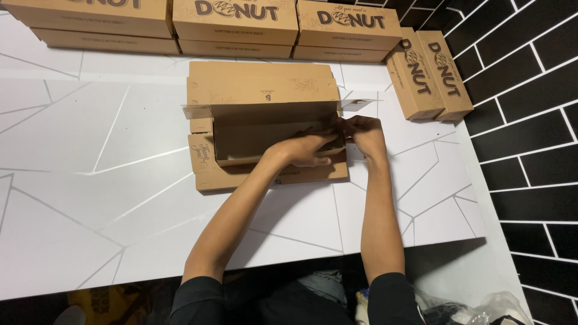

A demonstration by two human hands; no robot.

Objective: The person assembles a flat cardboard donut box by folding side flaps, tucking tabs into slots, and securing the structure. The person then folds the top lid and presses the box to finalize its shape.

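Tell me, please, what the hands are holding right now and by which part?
Both hands, left and right, grip the half-folded cardboard box at its right end wall, fingers pinching the side flap there.

The left hand (304,150) covers the right end of the open box (265,129), so the fold under its fingers cannot be made out, and the right hand (366,135) hides the flap it pinches. The stacked boxes (198,24) run off the top edge (their far sides are lost). The table (90,180) is cut at the left. Clutter (457,310) under the table is too dark to tell.
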